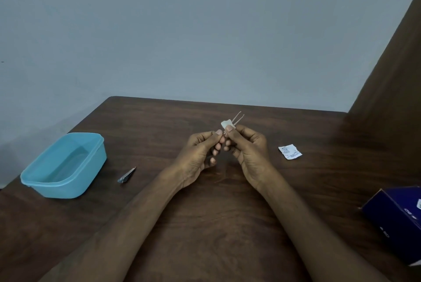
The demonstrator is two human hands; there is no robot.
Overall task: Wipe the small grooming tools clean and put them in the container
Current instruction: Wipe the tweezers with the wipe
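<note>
You've got both hands up over the middle of the dark wood-grain table [205,224]. Your left hand [200,156] is pinching the closed end of the tweezers [237,117], thumb on top, and the two thin metal prongs stick out up and to the right, slightly spread at the tips. Your right hand [248,152] has its fingers clamped on a small white wipe [226,124], a crumpled little square pressed right against the tweezers near where the prongs leave your left hand. So both hands are gripping, thumbs almost touching each other.

Off to the left sits the container [66,165], a light blue plastic tub, rectangular with rounded corners and a thick rim, no lid on it. It looks smooth and a bit see-through, and I can't spot anything inside. Between the tub and your left arm, the nail clipper [127,175] lies flat on the table, a small shiny metal wedge with its lever angled up and to the right.

On your right, a torn white sachet [290,151] with tiny print lies flat, near your right hand but not touching it. Down at the right edge there's a dark blue cardboard box [396,218], glossy, partly cut off by the frame.

Behind the table is a plain grey-blue wall [182,31].
</note>
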